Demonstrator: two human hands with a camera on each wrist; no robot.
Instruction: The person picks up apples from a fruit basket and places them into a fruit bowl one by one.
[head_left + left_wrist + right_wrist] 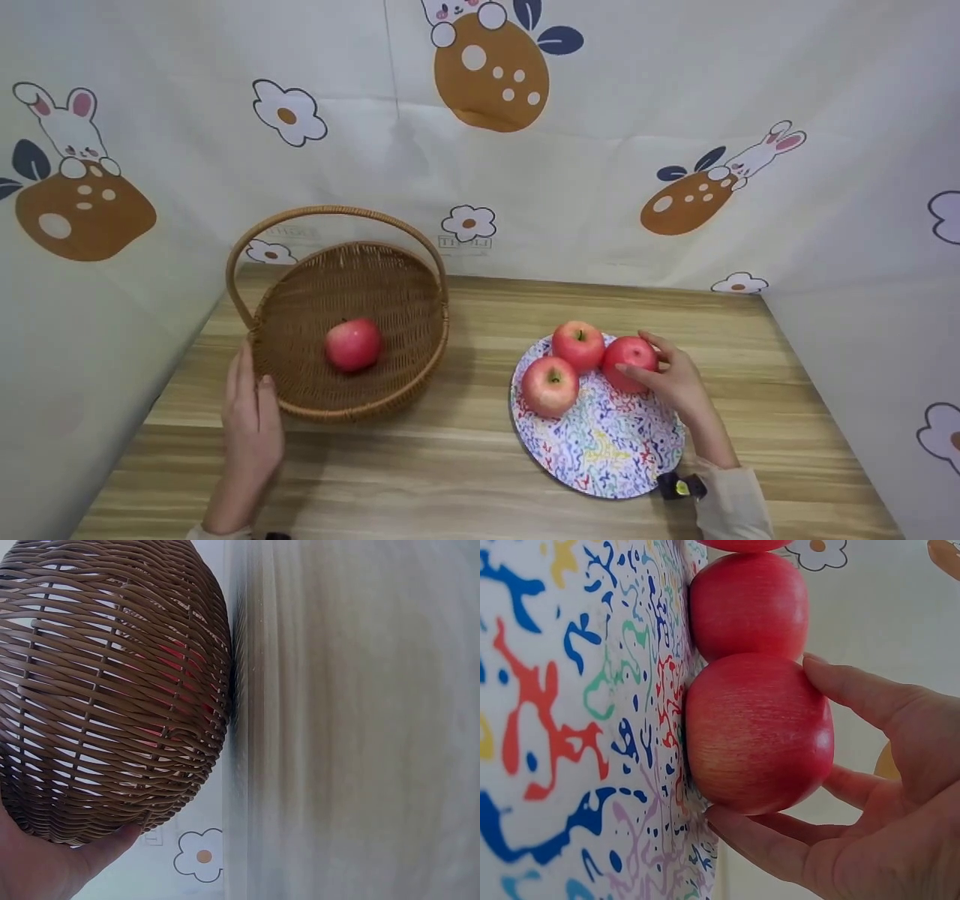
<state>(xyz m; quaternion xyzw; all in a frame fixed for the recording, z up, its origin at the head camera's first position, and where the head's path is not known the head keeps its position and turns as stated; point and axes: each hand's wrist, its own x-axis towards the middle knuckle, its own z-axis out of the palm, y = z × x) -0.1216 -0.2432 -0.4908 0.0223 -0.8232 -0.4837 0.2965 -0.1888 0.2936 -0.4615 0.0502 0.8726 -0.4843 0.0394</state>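
On the right, my right hand [679, 382] has its thumb and fingers round a red apple [628, 361] that sits on the patterned round plate [600, 457]. In the right wrist view that apple [757, 735] touches the plate, with fingers on both its sides. Two more apples, one behind [577, 345] and one nearer the front [550, 386], lie on the plate's left part. My left hand [255, 420] rests with straight fingers against the left side of a brown wicker basket [405, 300]. Inside the basket lies one red apple [353, 345], glimpsed through the weave in the left wrist view.
The basket's tall arched handle [337, 211] rises over its back. Both the basket and the plate stand on a wood-grain table [450, 472]. Printed curtains [360, 150] with rabbits and flowers enclose the back and both sides.
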